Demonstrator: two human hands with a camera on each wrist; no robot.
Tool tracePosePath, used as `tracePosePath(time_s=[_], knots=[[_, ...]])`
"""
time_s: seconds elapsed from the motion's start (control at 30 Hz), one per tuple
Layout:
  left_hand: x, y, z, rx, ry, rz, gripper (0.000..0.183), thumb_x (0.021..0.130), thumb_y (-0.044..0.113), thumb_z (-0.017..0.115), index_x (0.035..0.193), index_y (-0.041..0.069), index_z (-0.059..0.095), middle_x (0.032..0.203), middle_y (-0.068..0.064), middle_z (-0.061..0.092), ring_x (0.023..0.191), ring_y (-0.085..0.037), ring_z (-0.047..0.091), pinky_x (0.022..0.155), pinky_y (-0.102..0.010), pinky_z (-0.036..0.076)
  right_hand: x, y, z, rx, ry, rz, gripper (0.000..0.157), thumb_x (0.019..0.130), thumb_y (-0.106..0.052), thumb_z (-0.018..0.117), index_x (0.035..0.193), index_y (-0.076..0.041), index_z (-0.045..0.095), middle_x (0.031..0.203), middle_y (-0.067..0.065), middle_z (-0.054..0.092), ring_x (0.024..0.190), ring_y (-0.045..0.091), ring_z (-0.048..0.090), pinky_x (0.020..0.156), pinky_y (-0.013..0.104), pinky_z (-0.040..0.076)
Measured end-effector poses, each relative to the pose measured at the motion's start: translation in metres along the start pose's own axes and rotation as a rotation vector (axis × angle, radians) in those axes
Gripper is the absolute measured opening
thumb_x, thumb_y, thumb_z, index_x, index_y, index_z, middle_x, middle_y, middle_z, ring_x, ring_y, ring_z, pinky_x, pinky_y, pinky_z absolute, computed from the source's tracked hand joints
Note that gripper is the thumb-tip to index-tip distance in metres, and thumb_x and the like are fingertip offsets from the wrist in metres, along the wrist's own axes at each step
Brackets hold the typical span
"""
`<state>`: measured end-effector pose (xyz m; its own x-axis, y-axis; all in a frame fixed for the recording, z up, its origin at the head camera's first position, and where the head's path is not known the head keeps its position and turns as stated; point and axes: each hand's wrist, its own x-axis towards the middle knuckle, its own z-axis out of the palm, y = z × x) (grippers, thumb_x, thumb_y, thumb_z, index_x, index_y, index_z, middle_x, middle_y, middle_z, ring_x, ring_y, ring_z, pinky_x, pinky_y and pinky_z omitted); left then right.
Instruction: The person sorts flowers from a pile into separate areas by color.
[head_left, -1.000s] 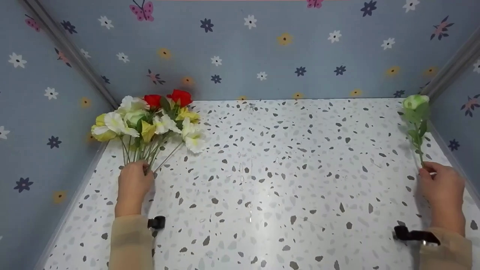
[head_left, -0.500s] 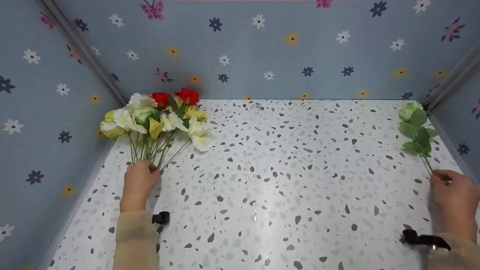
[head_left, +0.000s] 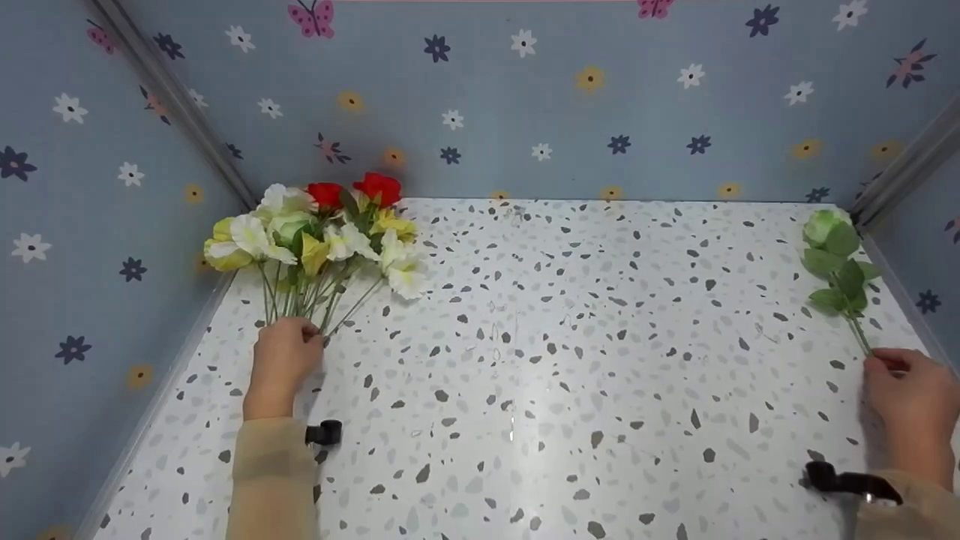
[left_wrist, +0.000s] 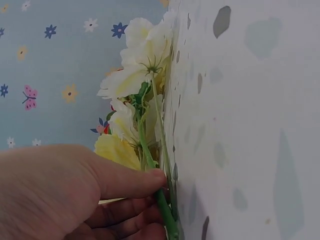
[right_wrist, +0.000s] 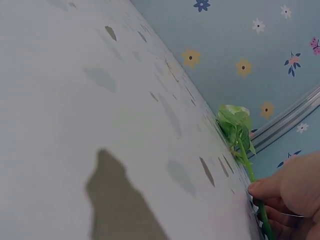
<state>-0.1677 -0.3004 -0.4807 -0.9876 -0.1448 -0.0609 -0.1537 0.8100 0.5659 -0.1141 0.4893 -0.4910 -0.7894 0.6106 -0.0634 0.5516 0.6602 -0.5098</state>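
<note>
I have the thumb and fingertips of my left fingers (left_wrist: 120,212) pinched on a thick green stem (left_wrist: 148,150), at the gathered lower part of a bunch of flowers (head_left: 313,255). How many of the other stems they grip is hidden. The heads spread out beyond those fingertips, just ahead of them: white and yellow blooms nearest, two red roses (head_left: 379,190) furthest off, close to the back wall (head_left: 487,90). One white flower (head_left: 405,274) leans away from the rest, off to the inner side of my left fingers.

Well apart, my right fingers (right_wrist: 276,216) are closed in a light pinch on a single pale green rose (head_left: 829,225). They have it low on the stem, so its leaves and head point away from them, toward the far right corner of the table (head_left: 562,360). Whether the rose rests on the table or hangs just above it, I can't tell.

I judge the step in hand to be placing or picking up this lone rose while my left fingers steady the bunch. If I am laying it down, the next move calls for lowering the stem gently, then parting my right fingertips. If I am picking it up, it calls for a firmer pinch and a slow lift that spares the leaves.
</note>
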Motion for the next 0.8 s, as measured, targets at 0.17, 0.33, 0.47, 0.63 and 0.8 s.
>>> tracePosePath(time_s=[0.17, 0.33, 0.47, 0.63, 0.8], knots=[[0.000, 0.002, -0.001, -0.033, 0.026, 0.001, 0.023, 0.106, 0.008, 0.062, 0.114, -0.008, 0.076, 0.105, -0.026, 0.074, 0.087, -0.036, 0.067, 0.075, -0.049, 0.055, 0.000, 0.000, -0.002, 0.008, -0.034, 0.021, 0.048, 0.113, -0.019, 0.048, 0.152, 0.008, 0.053, 0.149, 0.035, 0.054, 0.136, 0.053, 0.052, 0.098, 0.059, 0.047], [-0.001, 0.008, -0.006, -0.080, 0.005, -0.018, 0.024, 0.108, 0.010, 0.060, 0.118, -0.006, 0.074, 0.104, -0.022, 0.073, 0.087, -0.032, 0.065, 0.074, -0.043, 0.052, 0.000, 0.000, -0.003, 0.040, -0.052, 0.040, 0.048, 0.111, -0.018, 0.050, 0.152, 0.007, 0.054, 0.148, 0.035, 0.054, 0.134, 0.052, 0.052, 0.098, 0.061, 0.047], [-0.002, 0.014, -0.009, -0.101, 0.003, -0.011, 0.025, 0.110, 0.011, 0.060, 0.122, -0.006, 0.074, 0.108, -0.022, 0.073, 0.091, -0.032, 0.067, 0.077, -0.042, 0.053, 0.000, -0.003, -0.004, 0.054, -0.057, 0.081, 0.051, 0.111, -0.019, 0.050, 0.155, 0.006, 0.052, 0.150, 0.035, 0.052, 0.133, 0.051, 0.051, 0.098, 0.059, 0.047], [-0.002, 0.021, -0.011, -0.134, 0.034, -0.016, 0.026, 0.110, 0.013, 0.061, 0.124, -0.005, 0.074, 0.112, -0.023, 0.073, 0.098, -0.035, 0.068, 0.080, -0.043, 0.055, -0.001, -0.008, -0.009, 0.082, -0.063, 0.151, 0.055, 0.111, -0.024, 0.049, 0.158, 0.006, 0.047, 0.153, 0.034, 0.048, 0.126, 0.047, 0.051, 0.089, 0.049, 0.048], [-0.003, 0.024, -0.012, -0.173, 0.097, -0.029, 0.026, 0.111, 0.015, 0.062, 0.125, -0.003, 0.075, 0.115, -0.023, 0.074, 0.103, -0.037, 0.068, 0.082, -0.043, 0.054, 0.001, -0.009, -0.011, 0.109, -0.061, 0.174, 0.055, 0.113, -0.026, 0.048, 0.159, 0.004, 0.046, 0.152, 0.031, 0.049, 0.110, 0.037, 0.054, 0.074, 0.033, 0.043]])
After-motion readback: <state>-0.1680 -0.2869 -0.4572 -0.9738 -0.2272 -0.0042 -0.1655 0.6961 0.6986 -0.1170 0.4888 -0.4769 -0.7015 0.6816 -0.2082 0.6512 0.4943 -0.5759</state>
